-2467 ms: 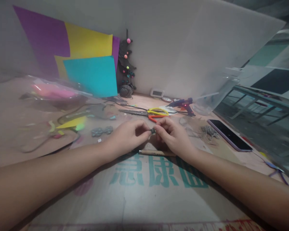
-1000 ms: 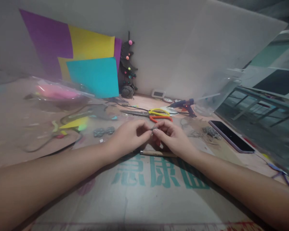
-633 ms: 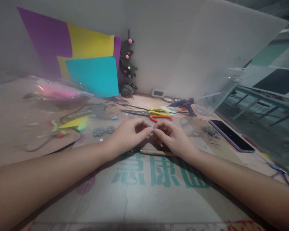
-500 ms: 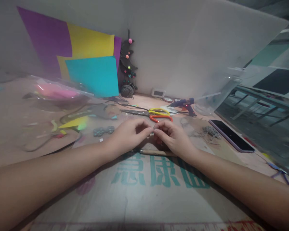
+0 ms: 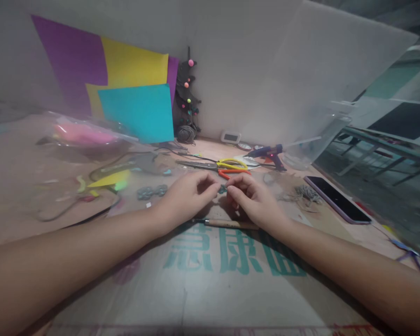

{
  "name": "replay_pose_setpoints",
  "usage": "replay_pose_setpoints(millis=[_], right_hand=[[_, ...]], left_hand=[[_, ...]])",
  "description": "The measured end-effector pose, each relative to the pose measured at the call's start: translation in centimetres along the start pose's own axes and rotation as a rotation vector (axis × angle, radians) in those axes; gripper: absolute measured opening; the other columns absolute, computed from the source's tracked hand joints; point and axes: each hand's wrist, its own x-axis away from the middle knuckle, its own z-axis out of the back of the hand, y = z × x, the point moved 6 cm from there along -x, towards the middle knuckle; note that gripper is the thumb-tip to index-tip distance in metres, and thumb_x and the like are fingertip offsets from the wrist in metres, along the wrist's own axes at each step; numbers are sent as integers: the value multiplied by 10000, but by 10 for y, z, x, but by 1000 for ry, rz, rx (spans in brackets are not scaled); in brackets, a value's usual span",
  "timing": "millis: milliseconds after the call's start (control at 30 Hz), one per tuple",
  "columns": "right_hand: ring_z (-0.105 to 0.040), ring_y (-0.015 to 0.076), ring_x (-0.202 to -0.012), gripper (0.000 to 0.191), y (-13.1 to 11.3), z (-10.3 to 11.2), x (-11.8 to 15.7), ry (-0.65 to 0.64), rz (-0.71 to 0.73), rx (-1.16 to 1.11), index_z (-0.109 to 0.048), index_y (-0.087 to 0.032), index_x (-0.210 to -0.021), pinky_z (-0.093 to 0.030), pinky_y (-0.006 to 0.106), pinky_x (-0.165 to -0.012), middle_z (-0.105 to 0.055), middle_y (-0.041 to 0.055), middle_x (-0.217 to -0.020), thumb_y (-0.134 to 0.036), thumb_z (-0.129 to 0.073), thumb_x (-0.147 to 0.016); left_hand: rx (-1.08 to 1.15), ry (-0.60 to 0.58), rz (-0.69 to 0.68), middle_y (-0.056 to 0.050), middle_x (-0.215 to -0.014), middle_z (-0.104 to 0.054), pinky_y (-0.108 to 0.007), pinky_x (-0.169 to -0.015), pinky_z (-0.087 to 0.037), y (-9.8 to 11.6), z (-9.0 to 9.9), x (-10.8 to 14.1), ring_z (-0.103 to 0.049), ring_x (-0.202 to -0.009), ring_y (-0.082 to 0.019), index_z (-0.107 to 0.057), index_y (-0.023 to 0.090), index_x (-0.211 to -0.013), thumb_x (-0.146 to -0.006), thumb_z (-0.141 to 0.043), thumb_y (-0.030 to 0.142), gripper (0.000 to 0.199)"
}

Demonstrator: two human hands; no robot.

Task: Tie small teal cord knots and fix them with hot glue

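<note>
Between the fingertips of both hands is a small grey-green piece (image 5: 223,189), mostly covered by the fingers; its exact kind does not show. My left hand (image 5: 196,196) pinches it from the left, thumb against forefinger. From the other side my right hand (image 5: 249,197) grips it with thumb and forefinger, the other fingers curled. Left of my left hand lie small grey-blue flower-shaped pieces (image 5: 152,191). Below the hands rests a wooden-handled tool (image 5: 231,224) with a metal tip. Just beyond the fingers are scissors (image 5: 215,165) with one yellow and one red handle loop.
A purple glue gun (image 5: 270,153) with a red light stands at the back right. A phone (image 5: 337,199) and a tangle of grey cord (image 5: 307,192) lie on the right. Coloured sheets (image 5: 138,114) lean at the back beside a dark tree-shaped ornament (image 5: 188,100).
The fingertips have moved slightly apart, and more of the small grey-green piece shows between them. The whole view has shifted a little.
</note>
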Motion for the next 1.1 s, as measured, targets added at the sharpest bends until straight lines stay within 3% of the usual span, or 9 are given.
replay_pose_setpoints(millis=[233, 400, 1100], right_hand=[[-494, 85, -478, 304, 3, -3, 0, -44, -132, -127, -539, -188, -929, -392, 209, -440, -555, -53, -614, -463, -618, -827], [-492, 83, -480, 356, 3, -2, 1, -42, -144, -137, -573, -182, -943, -391, 207, -436, -574, -37, -631, -524, -574, -843], [-482, 69, -439, 306, 4, -6, 1, -78, -200, -148, -568, -178, -807, -377, 198, -434, -605, -33, -567, -471, -656, -796]], left_hand=[[-28, -1, -12, 0, -760, -654, -247, -617, -409, 1, 0, 1, -576, -704, -156, -627, 181, -816, -903, -481, 329, 225], [0, 8, -16, 0, -778, -654, -245, -639, -423, 2, 1, 1, -579, -717, -151, -618, 182, -817, -910, -486, 339, 225], [-84, 20, -77, -4, -766, -660, -243, -647, -429, 6, 0, 1, -578, -716, -156, -616, 186, -784, -901, -493, 301, 205]])
